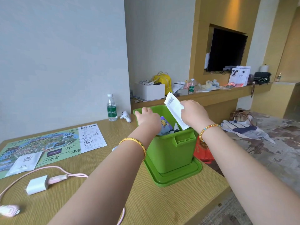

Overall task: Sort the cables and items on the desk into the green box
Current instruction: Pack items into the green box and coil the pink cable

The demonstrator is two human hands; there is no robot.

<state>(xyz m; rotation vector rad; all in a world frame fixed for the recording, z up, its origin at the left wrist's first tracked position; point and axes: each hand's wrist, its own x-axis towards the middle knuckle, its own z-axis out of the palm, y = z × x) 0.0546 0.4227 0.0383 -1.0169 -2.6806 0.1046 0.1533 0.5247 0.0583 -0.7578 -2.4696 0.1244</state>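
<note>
The green box (172, 151) stands on its green lid at the desk's right end, with colourful packets inside. My right hand (193, 114) grips a white paper packet (174, 109) that slants down into the box's far right corner. My left hand (146, 116) rests over the box's left rim with fingers extended, holding nothing that I can see. On the desk's left lie a pink cable (53, 170) plugged into a white charger (38, 184), a white sachet (24, 164) and a printed map sheet (53, 143).
A water bottle (112, 108) and a small white gadget (126, 116) stand near the wall behind the box. A pink item (9, 210) lies at the desk's front left. A red bag (203, 151) sits beside the box. A cluttered shelf runs behind.
</note>
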